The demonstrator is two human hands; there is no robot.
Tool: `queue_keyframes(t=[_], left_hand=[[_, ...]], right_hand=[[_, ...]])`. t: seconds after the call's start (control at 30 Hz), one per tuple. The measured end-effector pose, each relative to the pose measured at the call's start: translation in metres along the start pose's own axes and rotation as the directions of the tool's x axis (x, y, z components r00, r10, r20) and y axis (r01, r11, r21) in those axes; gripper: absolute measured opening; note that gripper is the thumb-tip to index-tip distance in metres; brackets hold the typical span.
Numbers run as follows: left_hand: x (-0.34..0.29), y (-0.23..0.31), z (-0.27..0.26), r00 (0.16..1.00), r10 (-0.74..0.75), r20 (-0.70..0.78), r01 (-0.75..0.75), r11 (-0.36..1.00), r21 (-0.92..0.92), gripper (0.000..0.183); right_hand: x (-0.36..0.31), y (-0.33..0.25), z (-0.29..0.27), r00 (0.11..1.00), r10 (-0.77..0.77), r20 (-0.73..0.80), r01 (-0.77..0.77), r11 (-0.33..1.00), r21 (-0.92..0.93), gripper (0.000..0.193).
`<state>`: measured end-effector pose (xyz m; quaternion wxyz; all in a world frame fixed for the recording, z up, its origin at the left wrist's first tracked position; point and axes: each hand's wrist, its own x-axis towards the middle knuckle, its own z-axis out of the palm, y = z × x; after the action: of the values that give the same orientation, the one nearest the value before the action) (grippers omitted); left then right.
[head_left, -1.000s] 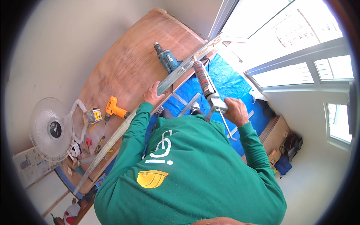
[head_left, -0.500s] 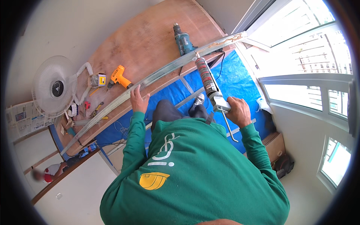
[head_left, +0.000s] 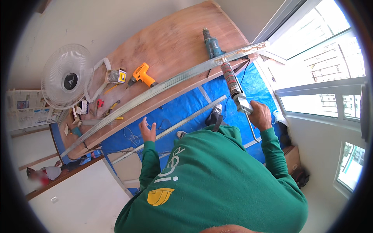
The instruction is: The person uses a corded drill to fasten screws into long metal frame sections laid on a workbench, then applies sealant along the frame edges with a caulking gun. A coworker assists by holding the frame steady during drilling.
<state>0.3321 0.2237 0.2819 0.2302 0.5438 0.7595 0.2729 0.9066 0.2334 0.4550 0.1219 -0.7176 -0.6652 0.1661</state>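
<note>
My right hand (head_left: 260,115) is closed round the grip of a caulking gun (head_left: 244,104) loaded with a printed cartridge. Its nozzle meets or hangs just over a long pale metal channel (head_left: 171,82) lying along the front edge of the wooden table. Wavy brown adhesive (head_left: 248,49) covers the channel's right end, beyond the nozzle. My left hand (head_left: 147,131) is raised off the channel, fingers apart and holding nothing, above the blue sheet. Close by the nozzle, a teal corded drill (head_left: 212,46) lies on the table.
On the wooden table (head_left: 167,42) lie an orange drill (head_left: 142,75), a small box (head_left: 116,76) and several hand tools. A white fan (head_left: 67,75) stands at the left. Blue sheeting (head_left: 175,106) and metal strips cover the floor. Windows line the right; another person (head_left: 46,173) is at far left.
My left hand has let go of the channel and drawn back from it. The nozzle has shifted slightly left along the channel, away from the adhesive. The view has also swung.
</note>
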Motion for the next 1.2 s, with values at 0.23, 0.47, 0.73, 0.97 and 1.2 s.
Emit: queue_keyframes(t=[0.23, 0.47, 0.73, 0.97, 1.2], left_hand=[[-0.093, -0.133, -0.016, 0.963, -0.27, 0.009, 0.27, 0.962, -0.033, 0.072], [-0.113, -0.16, -0.01, 0.957, -0.273, 0.094, 0.285, 0.946, -0.154, 0.069], [-0.04, -0.106, 0.007, 0.982, -0.055, 0.18, 0.104, 0.957, -0.27, 0.062], [-0.013, -0.021, 0.008, 0.965, 0.117, 0.233, -0.032, 0.941, -0.338, 0.059], [-0.027, -0.058, 0.008, 0.958, 0.028, 0.285, 0.073, 0.939, -0.336, 0.058]], right_hand=[[-0.021, -0.055, 0.022, 0.993, -0.111, 0.038, 0.115, 0.986, -0.12, 0.021], [-0.034, -0.101, 0.055, 0.988, -0.154, -0.021, 0.151, 0.982, -0.114, 0.02], [-0.037, -0.125, 0.053, 0.997, -0.065, -0.029, 0.063, 0.997, -0.049, 0.018], [-0.035, -0.101, 0.052, 0.996, 0.008, -0.088, -0.015, 0.996, -0.085, 0.021], [-0.045, -0.116, 0.056, 0.996, -0.071, -0.051, 0.068, 0.996, -0.064, 0.016]])
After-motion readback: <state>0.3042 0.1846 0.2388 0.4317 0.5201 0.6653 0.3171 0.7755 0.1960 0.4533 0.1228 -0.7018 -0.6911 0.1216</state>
